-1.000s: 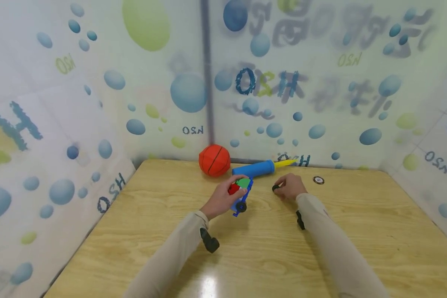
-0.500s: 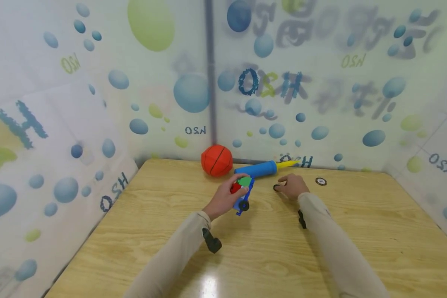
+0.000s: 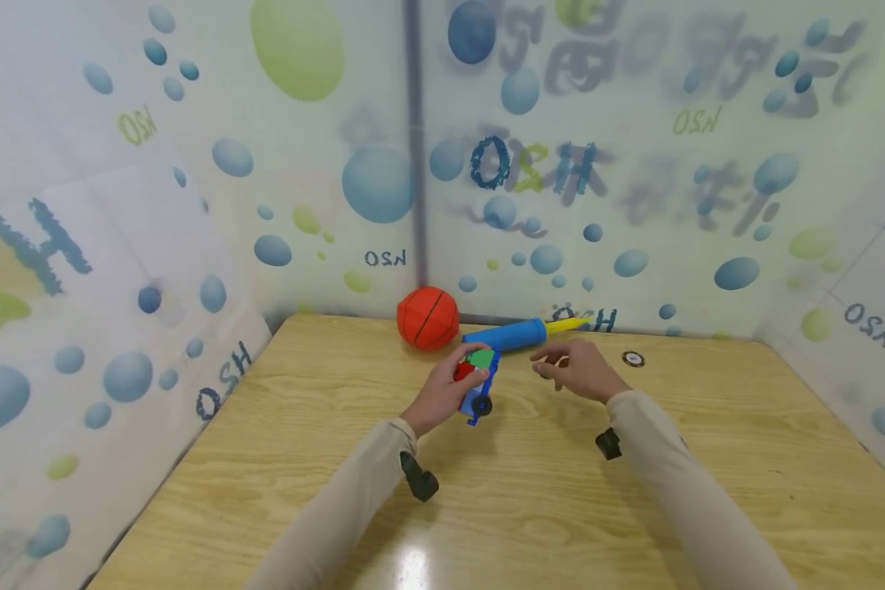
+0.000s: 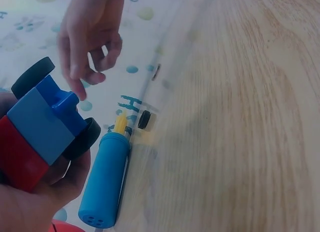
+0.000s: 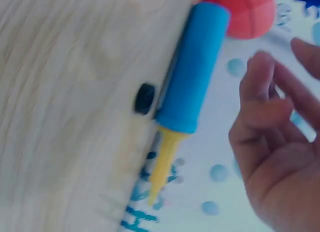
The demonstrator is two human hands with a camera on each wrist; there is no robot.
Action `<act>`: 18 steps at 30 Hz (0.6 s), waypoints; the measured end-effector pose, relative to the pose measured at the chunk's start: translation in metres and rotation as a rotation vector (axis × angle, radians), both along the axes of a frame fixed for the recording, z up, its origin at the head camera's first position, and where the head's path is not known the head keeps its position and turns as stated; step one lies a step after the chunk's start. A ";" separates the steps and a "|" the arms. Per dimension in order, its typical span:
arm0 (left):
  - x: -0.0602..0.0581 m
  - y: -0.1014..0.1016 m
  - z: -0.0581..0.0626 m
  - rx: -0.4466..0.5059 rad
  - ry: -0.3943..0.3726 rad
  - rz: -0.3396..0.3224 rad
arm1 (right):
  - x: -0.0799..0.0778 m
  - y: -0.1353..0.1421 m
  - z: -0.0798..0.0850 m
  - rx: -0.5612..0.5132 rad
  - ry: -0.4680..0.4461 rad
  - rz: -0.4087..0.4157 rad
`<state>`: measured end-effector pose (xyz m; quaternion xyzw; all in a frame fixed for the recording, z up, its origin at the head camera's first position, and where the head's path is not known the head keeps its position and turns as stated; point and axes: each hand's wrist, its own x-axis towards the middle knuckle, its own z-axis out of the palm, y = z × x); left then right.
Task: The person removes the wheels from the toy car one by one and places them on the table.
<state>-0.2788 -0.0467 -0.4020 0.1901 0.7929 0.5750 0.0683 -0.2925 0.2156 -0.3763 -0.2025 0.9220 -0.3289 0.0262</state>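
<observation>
My left hand (image 3: pixel 442 395) grips a toy car (image 4: pixel 41 123) of red, green and blue blocks with black wheels, fingers curled round its body above the table. In the left wrist view its blue end and two wheels face the camera. My right hand (image 3: pixel 584 370) hovers with loosely bent fingers and holds nothing. Close by lies a small loose black wheel (image 5: pixel 145 98) on the table, mostly hidden by the fingers in the head view. The left wrist view shows this wheel (image 4: pixel 144 120) on its edge, apart from the right hand.
A blue hand pump (image 3: pixel 507 335) with a yellow nozzle lies along the back of the wooden table (image 3: pixel 531 508). Left of it sits a red ball (image 3: pixel 428 318). To the right of my right hand is a round black-and-white chip (image 3: pixel 633 359). Patterned walls border the table.
My right fingers, earlier at the black wheel, have let go of it and lifted away. The wheel stays on the table. The left hand holds the toy car nearly still.
</observation>
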 end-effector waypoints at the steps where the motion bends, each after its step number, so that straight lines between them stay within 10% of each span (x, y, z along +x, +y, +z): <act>1: 0.000 0.000 0.000 0.003 -0.003 -0.002 | 0.002 -0.001 0.001 -0.003 0.010 0.049; 7: -0.003 0.003 0.000 0.022 -0.032 -0.008 | 0.011 -0.011 0.004 -0.044 0.029 0.279; 18: 0.000 0.007 0.001 0.064 -0.060 0.002 | 0.028 -0.034 -0.007 -0.305 -0.085 0.361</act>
